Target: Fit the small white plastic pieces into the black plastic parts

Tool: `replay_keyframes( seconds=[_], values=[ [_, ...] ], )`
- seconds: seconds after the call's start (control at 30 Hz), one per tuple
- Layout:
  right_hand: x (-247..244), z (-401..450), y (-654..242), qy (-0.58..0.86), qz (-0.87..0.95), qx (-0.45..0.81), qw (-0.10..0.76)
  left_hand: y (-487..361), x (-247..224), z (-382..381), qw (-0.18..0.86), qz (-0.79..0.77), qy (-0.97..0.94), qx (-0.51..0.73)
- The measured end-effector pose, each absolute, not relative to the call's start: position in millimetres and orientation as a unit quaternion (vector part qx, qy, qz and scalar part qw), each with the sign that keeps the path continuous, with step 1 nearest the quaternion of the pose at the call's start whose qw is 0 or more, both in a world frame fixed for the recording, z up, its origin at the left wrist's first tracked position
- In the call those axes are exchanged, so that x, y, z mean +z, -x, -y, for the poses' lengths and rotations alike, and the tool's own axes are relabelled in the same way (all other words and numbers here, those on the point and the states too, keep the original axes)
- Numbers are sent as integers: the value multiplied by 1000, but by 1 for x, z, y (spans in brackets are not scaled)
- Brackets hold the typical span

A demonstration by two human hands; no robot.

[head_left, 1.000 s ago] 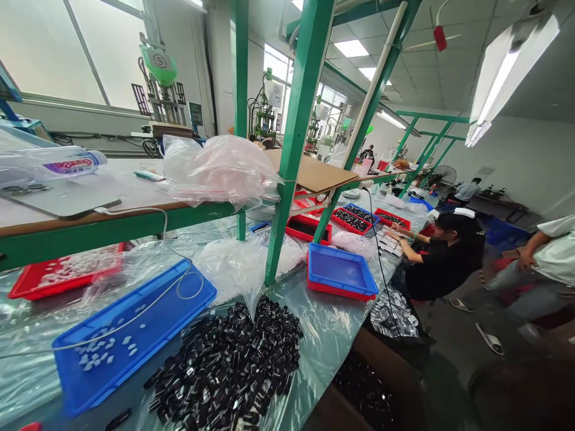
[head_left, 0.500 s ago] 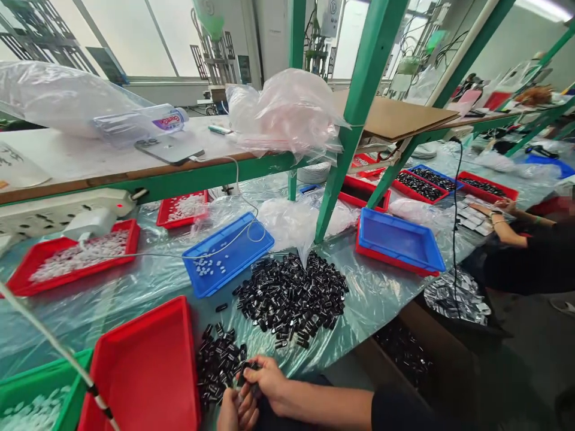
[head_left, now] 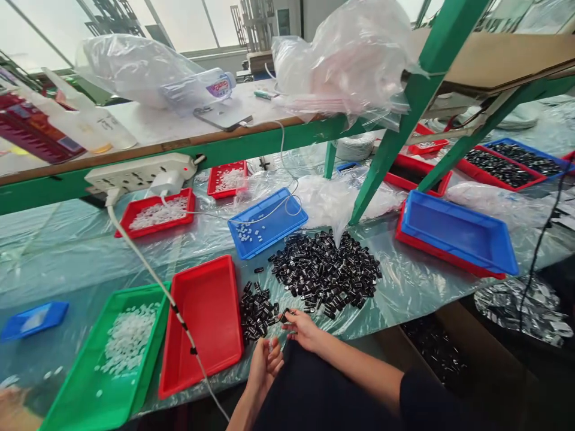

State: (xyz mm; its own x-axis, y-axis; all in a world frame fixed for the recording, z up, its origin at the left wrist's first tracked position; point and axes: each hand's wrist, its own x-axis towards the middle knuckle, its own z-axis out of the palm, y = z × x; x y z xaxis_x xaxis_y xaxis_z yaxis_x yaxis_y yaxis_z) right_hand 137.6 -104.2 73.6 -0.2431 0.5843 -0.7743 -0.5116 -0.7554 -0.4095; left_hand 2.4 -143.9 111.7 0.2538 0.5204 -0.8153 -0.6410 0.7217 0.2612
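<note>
My right hand (head_left: 302,328) pinches a black piece (head_left: 284,315) between thumb and fingers, just right of a small pile of black pieces (head_left: 258,311). My left hand (head_left: 266,363) is below it, near the table edge, with its fingers curled; whatever they hold is too small to make out. The two hands are apart. A larger heap of black pieces (head_left: 326,272) lies beyond my right hand. Left of the small pile stands a red tray (head_left: 204,323) with nothing in it.
A green tray (head_left: 121,347) holds white pieces. Blue tray (head_left: 269,222) has a few white pieces. A white cable (head_left: 148,266) crosses the trays from a power strip (head_left: 139,173). Stacked blue tray (head_left: 458,230) stands right. Another person's hand (head_left: 18,410) shows at lower left.
The view has swung left, so the green tray and bottles show more. My hands, close together before, have separated, with the black piece in my right hand.
</note>
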Motion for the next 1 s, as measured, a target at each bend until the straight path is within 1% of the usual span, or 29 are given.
replay_keyframes(
  seconds=[0.17,0.37,0.47,0.57,0.67,0.8,0.9,1.0],
  values=[
    [52,85,-119,545,64,778,305,9,121,152,787,-469,70,395],
    [52,69,-99,554,170,773,259,17,117,157,783,-449,69,424],
    [53,74,-113,568,237,755,227,19,115,161,781,-437,75,439],
    [53,87,-146,587,319,717,201,20,114,165,780,-437,81,440],
    [54,104,-187,613,407,656,168,19,113,166,785,-438,82,432],
    [60,124,-231,673,517,512,132,17,111,161,794,-431,85,420],
    [61,129,-238,694,577,420,96,14,111,155,802,-423,75,414],
    [54,123,-228,689,626,361,55,10,115,150,812,-412,53,411]
  ],
)
